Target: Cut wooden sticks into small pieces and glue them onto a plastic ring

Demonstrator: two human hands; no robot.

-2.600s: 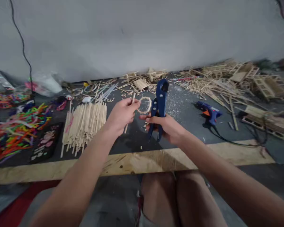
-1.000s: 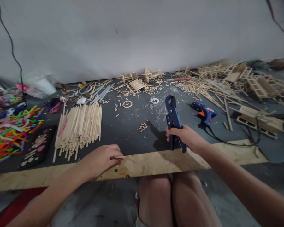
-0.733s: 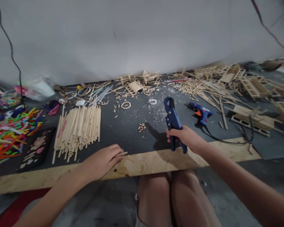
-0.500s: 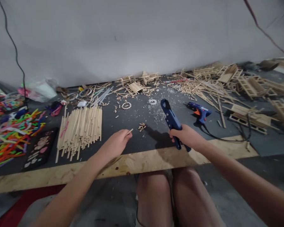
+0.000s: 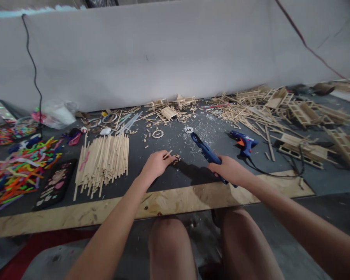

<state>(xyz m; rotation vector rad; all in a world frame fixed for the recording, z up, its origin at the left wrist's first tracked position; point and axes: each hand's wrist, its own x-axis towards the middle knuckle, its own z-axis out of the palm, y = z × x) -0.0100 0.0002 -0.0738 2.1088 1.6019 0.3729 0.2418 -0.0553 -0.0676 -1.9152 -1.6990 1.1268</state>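
Note:
My left hand (image 5: pixel 156 164) is closed on a short wooden stick (image 5: pixel 167 154) and hovers over a small heap of cut wood bits (image 5: pixel 177 158) on the dark mat. My right hand (image 5: pixel 228 170) grips the handles of a blue cutter tool (image 5: pixel 205 150), whose head tilts up and to the left. A small ring of wood pieces (image 5: pixel 158 134) lies further back, and a whitish ring (image 5: pixel 188 130) lies beside it.
A stack of long wooden sticks (image 5: pixel 105 159) lies left of my left hand. A blue glue gun (image 5: pixel 243 140) with its cable sits to the right. Stick models and scraps (image 5: pixel 294 112) crowd the back right; coloured pipe cleaners (image 5: pixel 14 171) and a dark tray (image 5: pixel 54 182) lie left.
The wooden ring left my hands and now lies on the mat. My left hand went to the table's front edge, then forward to the cut bits. The cutter tilted lower to the left.

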